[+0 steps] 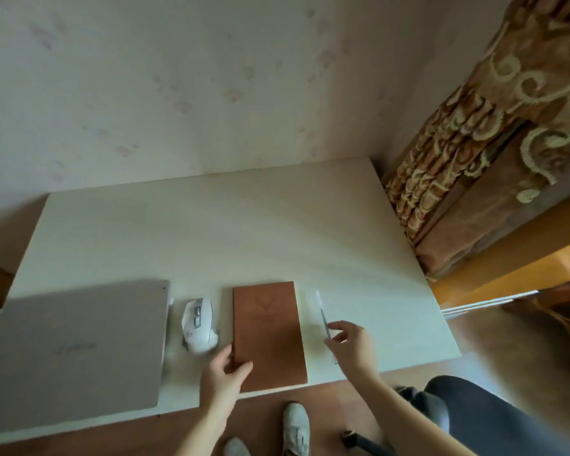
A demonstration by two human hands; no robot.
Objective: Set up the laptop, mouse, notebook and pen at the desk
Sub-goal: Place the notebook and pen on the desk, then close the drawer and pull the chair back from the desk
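Hands first: our left hand (226,368) grips the near left corner of the brown notebook (269,330), thumb on top of the cover and the fingers at its left edge. Our right hand (349,340) pinches the lower part of the clear pen (323,315) between thumb and fingertips, the remaining fingers loosely spread. We see the pen slanting up and away from that hand, just right of the notebook and apart from it; whether its near end touches the surface we cannot tell.

We find the notebook lying flat and closed at the front edge of the white desk (231,232). Left of it sits the white mouse (198,325), close beside but not touching. Further left lies the silver laptop (76,352), lid closed, at the desk's near left corner.

We also notice a patterned curtain (487,126) hanging on the right, and pale shoes (295,426) on the wooden floor below.
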